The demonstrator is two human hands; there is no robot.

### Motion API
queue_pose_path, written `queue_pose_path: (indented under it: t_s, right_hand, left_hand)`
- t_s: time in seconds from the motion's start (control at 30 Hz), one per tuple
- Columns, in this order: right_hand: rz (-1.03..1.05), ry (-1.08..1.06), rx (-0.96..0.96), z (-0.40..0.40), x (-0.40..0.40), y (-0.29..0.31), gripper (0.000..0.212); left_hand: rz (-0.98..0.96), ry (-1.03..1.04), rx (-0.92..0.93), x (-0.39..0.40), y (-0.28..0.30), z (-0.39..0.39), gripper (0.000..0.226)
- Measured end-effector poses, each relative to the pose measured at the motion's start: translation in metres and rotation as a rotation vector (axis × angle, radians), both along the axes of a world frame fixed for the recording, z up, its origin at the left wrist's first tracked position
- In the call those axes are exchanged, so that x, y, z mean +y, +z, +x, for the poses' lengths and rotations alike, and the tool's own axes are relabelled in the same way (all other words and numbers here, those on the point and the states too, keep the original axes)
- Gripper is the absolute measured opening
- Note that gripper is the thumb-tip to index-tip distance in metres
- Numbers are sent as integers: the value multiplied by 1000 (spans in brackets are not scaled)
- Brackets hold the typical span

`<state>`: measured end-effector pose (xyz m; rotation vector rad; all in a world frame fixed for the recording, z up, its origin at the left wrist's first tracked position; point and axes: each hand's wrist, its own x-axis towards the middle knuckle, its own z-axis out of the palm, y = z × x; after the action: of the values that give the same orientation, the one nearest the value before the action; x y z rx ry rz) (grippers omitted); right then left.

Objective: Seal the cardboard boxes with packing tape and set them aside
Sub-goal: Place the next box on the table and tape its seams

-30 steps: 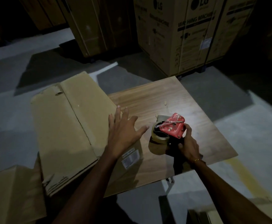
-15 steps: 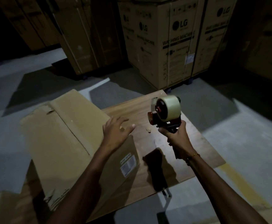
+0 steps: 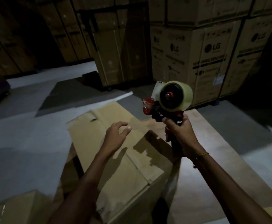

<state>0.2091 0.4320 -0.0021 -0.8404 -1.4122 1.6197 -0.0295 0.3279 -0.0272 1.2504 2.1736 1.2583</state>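
Evidently the right hand (image 3: pixel 179 135) grips the tape dispenser (image 3: pixel 167 101) upright, ready above the cardboard box (image 3: pixel 116 159) (seam untaped), left hand (image 3: pixel 116 132) loosely spread, hovering alongside.

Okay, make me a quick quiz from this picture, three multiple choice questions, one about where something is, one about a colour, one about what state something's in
1. Where is the tape dispenser?
A. lying on the wooden table
B. held up in the air in the right hand
C. resting on the floor

2. What colour is the dispenser's frame beside the tape roll?
A. red
B. blue
C. green

3. What is the left hand doing?
A. gripping the dispenser
B. pinching a strip of tape
C. open over the cardboard box, holding nothing

Answers:
1. B: the right hand has its grip around the handle, and the dispenser stands upright above the wooden table.
2. A: the part left of the roll is red.
3. C: its fingers are loosely spread above the top of the cardboard box with nothing in them.
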Motion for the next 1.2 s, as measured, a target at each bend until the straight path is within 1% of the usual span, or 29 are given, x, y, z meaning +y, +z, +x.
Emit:
queue_pose_path:
  t_s: [0.07, 0.17, 0.27, 0.47, 0.53, 0.6, 0.73, 0.87, 1.0, 1.1, 1.2]
  right_hand:
    - [36, 2, -51, -31, -3, 5, 52]
    - [127, 9, -142, -74, -7, 8, 55]
    - [207, -5, -247, -113, -11, 9, 59]
    - [257, -8, -381, -171, -10, 5, 61]
    - [252, 3, -399, -187, -9, 3, 60]
    - [249, 3, -397, -200, -7, 0, 59]
    - [231, 6, -378, -215, -9, -4, 58]
    - [224, 12, -379, -214, -10, -8, 59]
    - [215, 36, -376, -201, -11, -7, 60]
    - [217, 44, -375, -183, -16, -3, 59]
    - [217, 44, -369, -163, -19, 0, 59]
  left_hand:
    - [-19, 37, 52, -2, 3, -32, 44]
    - [-57, 98, 198, -2, 7, -86, 32]
    - [-131, 185, 278, -1, 8, -145, 33]
    - [-368, 227, 392, -2, 5, -244, 59]
    - [-475, 184, 380, 0, -3, -265, 65]
    - [-523, 136, 335, 2, -14, -275, 66]
    - [-449, 183, 338, -1, -30, -266, 58]
    - [-456, 229, 364, -7, -29, -237, 56]
    - [-522, 279, 470, -17, -32, -193, 56]
    - [-532, 290, 460, -24, -31, -153, 55]
    - [-516, 244, 464, -31, -31, -116, 53]
